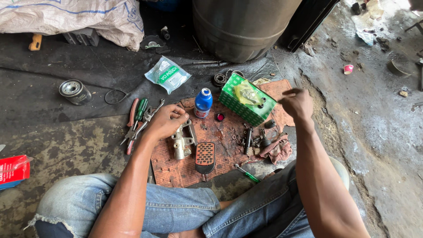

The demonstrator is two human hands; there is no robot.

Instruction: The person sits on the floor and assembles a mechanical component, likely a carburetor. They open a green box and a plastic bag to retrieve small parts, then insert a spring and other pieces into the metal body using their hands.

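Left hand point(165, 122) is gripping the metal valve body point(182, 142); right hand point(297, 103) is hovering pinched, contents unclear. Loose small washers point(235, 136) nearby are likely scattering if bumped.

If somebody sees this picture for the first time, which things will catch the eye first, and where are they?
In the middle, a reddish-brown rubber mat on the stained floor carries a silver metal valve-like part, which the left hand touches from above. Beside it stand a small blue plastic bottle with a white cap and a green perforated box holding a yellowish plastic bag. The right hand is raised near that box, fingers pinched; whether it holds anything is unclear.
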